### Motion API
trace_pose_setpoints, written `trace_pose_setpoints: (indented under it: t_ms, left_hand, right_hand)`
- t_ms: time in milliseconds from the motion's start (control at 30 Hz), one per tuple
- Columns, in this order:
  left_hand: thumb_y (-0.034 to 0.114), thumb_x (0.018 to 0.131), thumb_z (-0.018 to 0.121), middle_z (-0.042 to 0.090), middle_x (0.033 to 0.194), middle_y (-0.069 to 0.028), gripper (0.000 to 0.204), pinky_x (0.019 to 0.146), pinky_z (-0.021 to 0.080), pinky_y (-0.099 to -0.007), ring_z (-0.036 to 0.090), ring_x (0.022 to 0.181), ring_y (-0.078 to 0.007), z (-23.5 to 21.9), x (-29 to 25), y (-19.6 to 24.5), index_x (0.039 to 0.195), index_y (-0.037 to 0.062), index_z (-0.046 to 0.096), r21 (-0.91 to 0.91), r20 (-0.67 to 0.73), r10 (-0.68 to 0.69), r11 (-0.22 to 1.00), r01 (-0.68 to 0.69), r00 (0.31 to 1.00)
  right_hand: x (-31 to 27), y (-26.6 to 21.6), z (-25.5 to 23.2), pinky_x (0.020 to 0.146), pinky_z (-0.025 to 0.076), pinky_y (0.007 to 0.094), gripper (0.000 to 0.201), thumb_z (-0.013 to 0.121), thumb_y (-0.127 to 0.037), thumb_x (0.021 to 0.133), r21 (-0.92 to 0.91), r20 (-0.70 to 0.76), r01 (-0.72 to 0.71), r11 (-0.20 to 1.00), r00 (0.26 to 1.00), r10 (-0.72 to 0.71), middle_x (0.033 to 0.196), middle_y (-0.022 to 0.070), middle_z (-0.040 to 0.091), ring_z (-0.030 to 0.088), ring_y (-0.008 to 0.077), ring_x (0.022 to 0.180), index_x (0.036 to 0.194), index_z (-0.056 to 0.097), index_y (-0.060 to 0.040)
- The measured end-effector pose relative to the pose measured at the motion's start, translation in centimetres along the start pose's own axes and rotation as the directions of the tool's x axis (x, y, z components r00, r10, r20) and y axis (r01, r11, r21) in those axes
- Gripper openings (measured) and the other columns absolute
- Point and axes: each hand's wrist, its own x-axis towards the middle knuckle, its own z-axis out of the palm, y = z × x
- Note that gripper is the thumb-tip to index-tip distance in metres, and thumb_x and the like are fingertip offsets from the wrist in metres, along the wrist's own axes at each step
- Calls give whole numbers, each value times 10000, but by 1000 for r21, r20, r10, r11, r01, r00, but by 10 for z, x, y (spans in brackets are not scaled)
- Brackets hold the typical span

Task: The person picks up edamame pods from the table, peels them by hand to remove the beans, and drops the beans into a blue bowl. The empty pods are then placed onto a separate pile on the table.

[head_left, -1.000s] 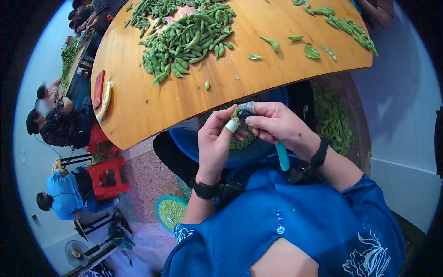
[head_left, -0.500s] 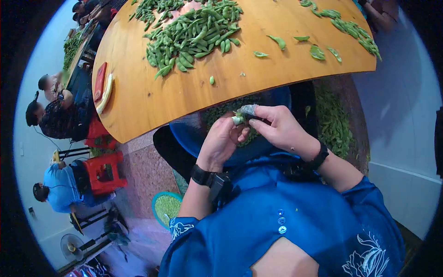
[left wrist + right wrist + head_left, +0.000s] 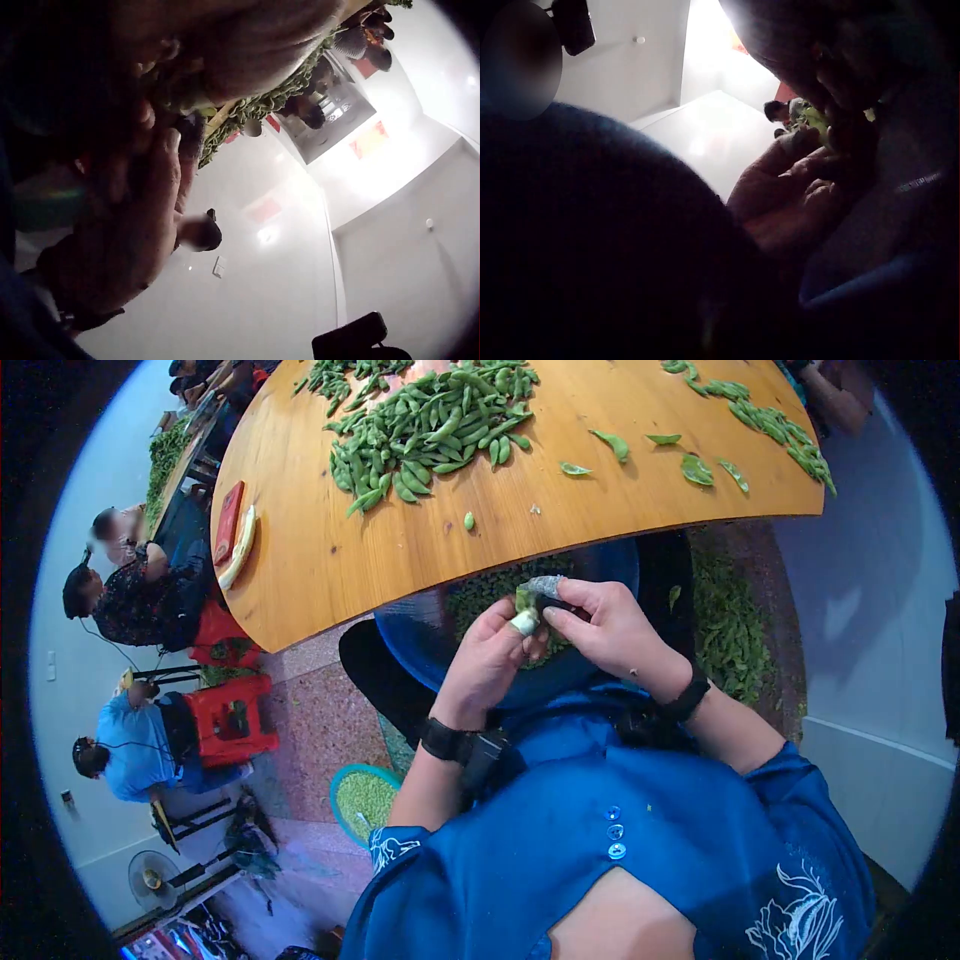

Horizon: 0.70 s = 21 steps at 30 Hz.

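My left hand point(image 3: 487, 655) pinches a green soybean pod point(image 3: 523, 598) between thumb and fingers, its thumb wrapped in white tape. Against the pod, my right hand point(image 3: 622, 630) pinches a small dark tool point(image 3: 546, 603); grey wrapping covers its forefinger. The tool's turquoise handle, seen earlier, is hidden now. Both hands are together over a blue basin point(image 3: 398, 652) that holds green beans. In the right wrist view the pod point(image 3: 816, 120) shows pale green at the left fingertips; both wrist views are dark.
A wooden table point(image 3: 400, 575) stands just beyond the hands, with a heap of pods point(image 3: 440, 435), scattered husks point(image 3: 697, 470) and a red phone-like object point(image 3: 228, 522). Husks point(image 3: 735, 620) lie on the floor at right. A turquoise-rimmed basket point(image 3: 365, 805) of beans stands at left. People sit farther left.
Both hands stay together while the fingers shift around the pod. The turquoise handle below my right hand has gone out of sight. The table has moved slightly right and up in view.
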Motion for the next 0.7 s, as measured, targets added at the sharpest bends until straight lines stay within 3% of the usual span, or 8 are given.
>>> trace_pose_setpoints:
  t_ms: [133,200,267,333,400,467,600,700]
  left_hand:
    - [53,869,500,598,857,-24,211,687,459,-255,558,765,-125,-4,-3,0,1060,7,577,226,8,-63,972,59,998]
    - [47,857,509,621,865,-43,193,730,470,-294,580,783,-173,-10,-1,-3,1016,15,614,788,-112,128,615,10,985]
    - [38,836,529,634,875,-93,160,764,475,-323,600,807,-227,-19,-6,-2,953,18,637,900,70,344,384,-209,936]
    - [32,814,559,627,881,-137,157,766,473,-351,607,819,-256,-6,-13,24,947,20,642,962,264,457,-183,-201,850]
    - [14,783,594,601,841,-127,178,695,468,-329,589,783,-259,19,-13,52,954,31,642,981,114,562,65,-181,819]
    - [1,785,579,594,856,-124,178,669,462,-306,585,779,-248,33,-4,81,950,29,643,999,35,634,7,-51,772]
    - [-68,753,484,586,999,-146,305,789,481,-392,589,907,-334,-11,52,116,995,29,642,914,304,739,-404,34,601]
    - [-82,730,456,582,1024,-140,352,843,469,-427,573,957,-363,-31,70,133,1003,43,640,924,254,673,-381,32,695]
  right_hand:
    - [-3,-14,-10,754,499,266,264,549,-46,865,16,-133,45,999,990,-43,943,101,684,623,107,850,1113,622,7]
    - [-10,-17,-30,830,482,264,277,547,-36,870,-43,-244,76,996,966,-85,1000,95,679,621,124,927,1133,612,20]
    - [-22,-21,-55,834,480,260,284,540,-29,875,-145,-293,31,989,953,-73,1013,81,679,621,121,931,1146,607,18]
    - [-34,-14,-77,818,477,249,284,542,-31,877,-162,-403,-39,986,915,-30,1009,65,675,609,104,909,1150,610,8]
    - [-47,-7,-100,787,473,237,281,546,-32,877,-155,-491,-130,979,870,38,995,48,670,593,83,871,1148,614,-1]
    - [-59,8,-119,734,467,233,288,561,-41,873,-244,-553,-169,955,833,6,932,27,665,563,62,804,1155,612,-8]
    - [-80,44,-143,685,462,235,290,565,-54,874,-410,-630,-193,891,767,-123,857,27,654,562,69,737,1156,610,-6]
    - [-91,45,-147,635,455,241,293,568,-65,873,-412,-672,-258,874,733,-101,777,30,631,556,75,676,1159,608,-13]
